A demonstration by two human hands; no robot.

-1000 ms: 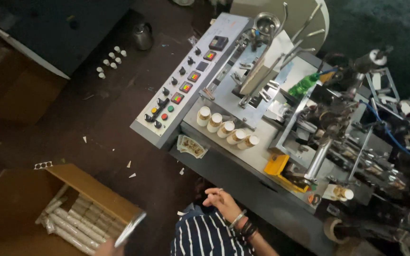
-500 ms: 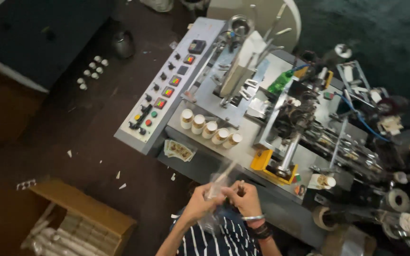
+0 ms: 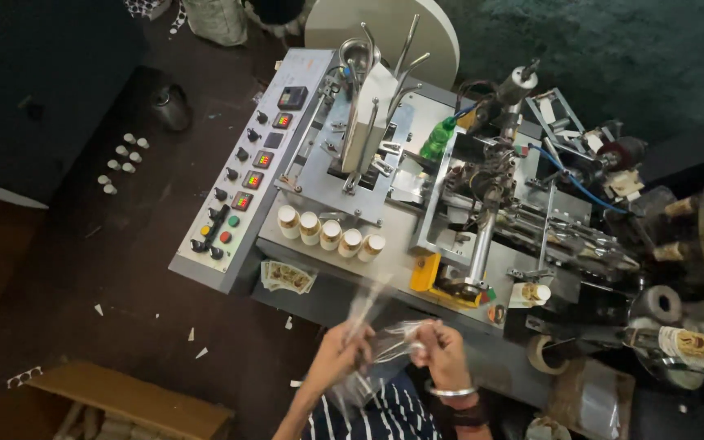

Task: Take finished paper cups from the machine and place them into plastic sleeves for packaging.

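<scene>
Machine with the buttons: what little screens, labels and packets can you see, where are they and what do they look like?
Screens: small squares glowing red, green and orange, down the grey panel.
Black display: panel top.
Printed cards: beige stack below the panel.
Clear wrapper: crinkly, between left hand and right hand.
Cardboard box: brown, bottom left.

A second ago the left hand (image 3: 337, 356) was at the box (image 3: 128, 399) in the lower left of frame. Both hands now meet at bottom centre, left hand and right hand (image 3: 442, 354) gripping a clear wrapper (image 3: 385, 346).
</scene>
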